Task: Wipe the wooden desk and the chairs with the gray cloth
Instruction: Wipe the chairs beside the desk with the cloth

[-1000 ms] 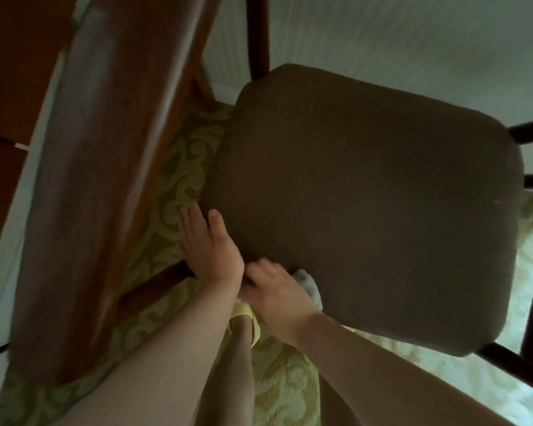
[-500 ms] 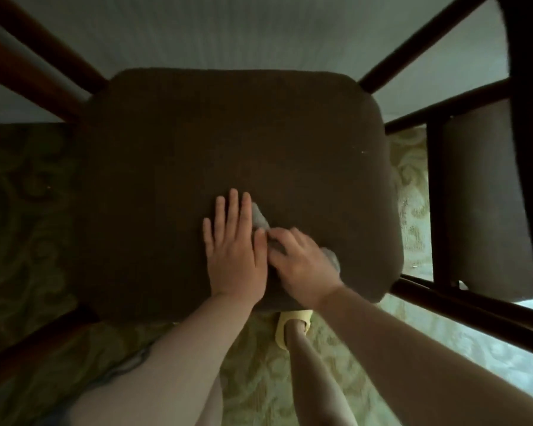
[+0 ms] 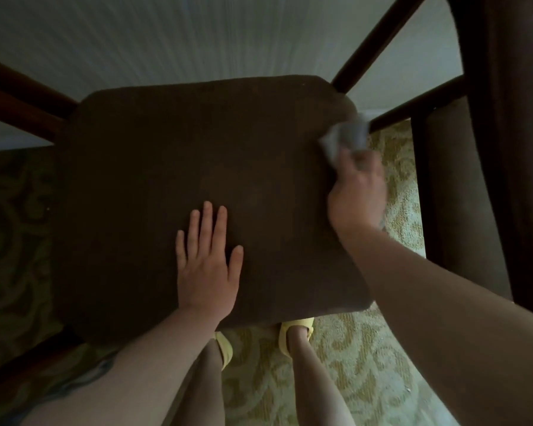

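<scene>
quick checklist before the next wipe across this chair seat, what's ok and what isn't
1. Cloth gripped by right hand: ok.
2. Cloth touching seat: cannot tell, blurred at the far right corner.
3. Left hand flat on seat, steadying: ok.
4. Left hand out of the wipe path: not ok, it lies mid-seat.
5. Seat bare of other things: ok.

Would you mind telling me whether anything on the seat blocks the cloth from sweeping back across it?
Only the left hand, lying flat on the chair seat near its front edge. The right hand holds the gray cloth at the far right corner.
</scene>
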Motion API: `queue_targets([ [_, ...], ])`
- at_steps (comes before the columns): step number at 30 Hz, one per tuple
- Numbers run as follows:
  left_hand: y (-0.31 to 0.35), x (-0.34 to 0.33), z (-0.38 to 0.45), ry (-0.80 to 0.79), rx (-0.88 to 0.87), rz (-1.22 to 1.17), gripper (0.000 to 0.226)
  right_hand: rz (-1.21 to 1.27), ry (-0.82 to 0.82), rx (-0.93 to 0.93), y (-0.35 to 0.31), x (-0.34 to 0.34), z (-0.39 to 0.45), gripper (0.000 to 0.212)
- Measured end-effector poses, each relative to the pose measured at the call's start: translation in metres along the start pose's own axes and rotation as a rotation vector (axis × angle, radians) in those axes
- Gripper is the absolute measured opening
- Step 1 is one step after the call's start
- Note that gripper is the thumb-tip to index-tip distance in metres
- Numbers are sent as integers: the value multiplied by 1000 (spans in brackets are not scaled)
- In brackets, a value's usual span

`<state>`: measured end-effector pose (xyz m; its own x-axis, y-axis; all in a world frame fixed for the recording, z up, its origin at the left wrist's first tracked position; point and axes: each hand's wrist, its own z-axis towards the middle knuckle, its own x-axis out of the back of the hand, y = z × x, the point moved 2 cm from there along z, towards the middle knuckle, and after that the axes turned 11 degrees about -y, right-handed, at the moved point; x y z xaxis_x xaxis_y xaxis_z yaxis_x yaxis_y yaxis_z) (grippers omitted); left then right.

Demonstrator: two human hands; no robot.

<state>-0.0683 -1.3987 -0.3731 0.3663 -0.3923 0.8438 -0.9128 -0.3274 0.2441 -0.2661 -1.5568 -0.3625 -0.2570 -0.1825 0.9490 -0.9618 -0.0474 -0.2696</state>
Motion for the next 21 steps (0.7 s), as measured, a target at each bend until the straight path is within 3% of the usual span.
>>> queue_targets([
  [1, -1, 3, 0, 6, -1, 6, 62, 91, 13, -347, 9, 5, 6, 53],
  [2, -2, 7, 2, 17, 3, 5, 61, 132, -21, -553, 7, 7, 5, 54],
  [3, -2, 11, 4, 29, 10, -9, 60, 117, -42, -546, -5, 8, 0, 54],
  [4, -1, 15, 7, 36, 14, -30, 60, 90, -42, -376, -22, 6, -8, 55],
  [6, 4, 21, 13, 32, -9, -50, 63, -28, -160, 282, -44, -10, -44, 56],
  [7, 6, 23, 17, 29, -30, -42, 64, -110, -211, 489, -39, -16, -64, 59],
  [8, 9, 24, 21, 29, -47, -31, 63, -147, -209, 517, -25, -18, -73, 59],
  [9, 12, 24, 24, 27, -54, -23, 62, -97, -162, 352, -5, -17, -78, 58],
  [12, 15, 21, 30, 27, -25, -10, 59, 168, 127, -582, 35, -4, -87, 44],
  [13, 16, 19, 31, 23, -14, -8, 58, 204, 106, -737, 31, -5, -88, 43],
  [14, 18, 17, 32, 20, -4, -6, 58, 237, 81, -765, 22, -6, -86, 46],
  [16, 20, 13, 34, 28, 24, -6, 57, 278, 37, -554, 0, -7, -76, 51],
  [17, 22, 11, 34, 32, 36, -10, 56, 267, -33, -339, -13, -6, -66, 53],
  [21, 22, 13, 36, 12, 55, -8, 55, -180, -522, 789, -68, -6, -21, 63],
])
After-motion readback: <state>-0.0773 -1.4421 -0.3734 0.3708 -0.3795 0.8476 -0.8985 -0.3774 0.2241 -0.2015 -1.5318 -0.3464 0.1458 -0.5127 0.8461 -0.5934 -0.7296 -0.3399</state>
